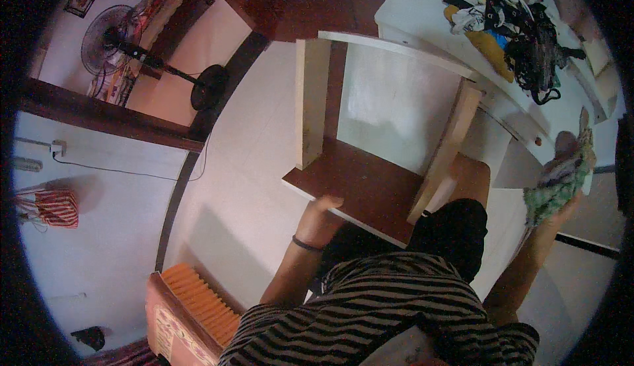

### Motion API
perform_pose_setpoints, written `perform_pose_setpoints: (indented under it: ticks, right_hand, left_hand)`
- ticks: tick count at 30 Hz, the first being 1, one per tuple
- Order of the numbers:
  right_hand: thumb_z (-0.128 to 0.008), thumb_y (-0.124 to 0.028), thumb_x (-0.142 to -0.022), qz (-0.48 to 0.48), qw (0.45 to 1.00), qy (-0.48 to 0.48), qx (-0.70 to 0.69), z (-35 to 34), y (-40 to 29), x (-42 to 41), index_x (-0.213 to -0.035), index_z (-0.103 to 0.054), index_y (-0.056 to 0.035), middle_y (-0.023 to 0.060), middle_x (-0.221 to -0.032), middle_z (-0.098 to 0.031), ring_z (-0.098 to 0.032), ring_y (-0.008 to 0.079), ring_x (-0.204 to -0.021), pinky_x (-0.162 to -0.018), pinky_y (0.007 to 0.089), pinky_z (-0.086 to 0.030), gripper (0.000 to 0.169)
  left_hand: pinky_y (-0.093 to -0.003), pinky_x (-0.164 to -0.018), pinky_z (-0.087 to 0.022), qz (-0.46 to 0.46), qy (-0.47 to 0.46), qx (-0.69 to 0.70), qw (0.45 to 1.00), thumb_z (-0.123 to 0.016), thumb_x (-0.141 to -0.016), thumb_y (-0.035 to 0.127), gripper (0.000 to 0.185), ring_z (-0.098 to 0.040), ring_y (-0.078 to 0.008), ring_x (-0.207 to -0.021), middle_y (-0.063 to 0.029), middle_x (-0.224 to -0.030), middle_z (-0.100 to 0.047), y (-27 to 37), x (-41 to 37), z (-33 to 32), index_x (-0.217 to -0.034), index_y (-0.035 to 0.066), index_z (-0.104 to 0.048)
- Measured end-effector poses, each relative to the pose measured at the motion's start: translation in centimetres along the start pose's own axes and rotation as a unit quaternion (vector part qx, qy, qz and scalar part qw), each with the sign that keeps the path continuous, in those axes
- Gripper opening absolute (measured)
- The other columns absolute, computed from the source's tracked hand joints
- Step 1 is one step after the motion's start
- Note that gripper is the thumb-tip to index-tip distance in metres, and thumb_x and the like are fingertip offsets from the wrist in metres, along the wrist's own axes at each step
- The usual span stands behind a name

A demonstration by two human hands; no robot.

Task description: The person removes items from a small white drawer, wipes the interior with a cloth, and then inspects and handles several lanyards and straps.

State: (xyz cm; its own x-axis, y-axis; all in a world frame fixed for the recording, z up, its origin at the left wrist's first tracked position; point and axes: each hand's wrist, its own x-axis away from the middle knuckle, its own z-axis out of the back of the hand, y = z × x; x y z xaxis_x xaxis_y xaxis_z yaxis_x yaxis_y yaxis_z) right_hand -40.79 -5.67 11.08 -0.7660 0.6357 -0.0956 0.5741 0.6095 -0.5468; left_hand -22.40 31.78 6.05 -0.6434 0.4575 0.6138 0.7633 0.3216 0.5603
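A wooden drawer (364, 183) with pale side boards and a brown panel rests tilted on my lap, its open side facing up towards me. My left hand (322, 220) grips the near edge of the brown panel, thumb on top; a dark band circles that wrist. Out to the far right, my right hand (567, 210) holds a crumpled green and white cloth (554, 188) beside the white desk. The cloth hides most of its fingers.
A white desk (426, 14) bears a heap of black straps and cloth items (525, 44). A standing fan (143, 56) is at upper left, its cord crossing the floor to a wall socket (58, 148). An orange-slatted chair or stool (198, 301) stands at lower left. A striped bag (57, 208) hangs on the wall.
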Motion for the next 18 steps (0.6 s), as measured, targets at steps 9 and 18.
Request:
perform_pose_setpoints:
  ticks: [9, 18]
  right_hand:
    - [-0.043, -0.023, -0.082, 0.092, 0.952, 0.141, 0.256, 6.7, 1.1, 0.4, -0.108, -0.048, -0.0003, 0.0128, -0.105, -0.052, -0.051, 0.0270, -0.093, -0.082, 0.0393, -0.042, 0.035]
    - [-0.050, -0.027, -0.079, 0.102, 0.944, 0.120, 0.291, 5.9, 1.0, 1.0, -0.104, -0.049, -0.0031, 0.0106, -0.100, -0.054, -0.053, 0.0226, -0.087, -0.075, 0.0351, -0.046, 0.034]
  left_hand:
    - [-0.0385, -0.069, -0.047, -0.088, 0.014, -0.011, 0.996, -0.058, -0.062, 0.008, 0.013, -0.058, -0.0252, -0.073, -0.0112, -0.076, -0.059, 1.1, 2.4, -2.1, -0.073, 0.000, -0.058]
    - [-0.0383, -0.070, -0.048, -0.103, -0.011, 0.004, 0.995, -0.058, -0.063, 0.007, 0.024, -0.058, -0.0248, -0.075, -0.0100, -0.081, -0.059, 1.7, 3.6, -4.3, -0.086, 0.000, -0.057]
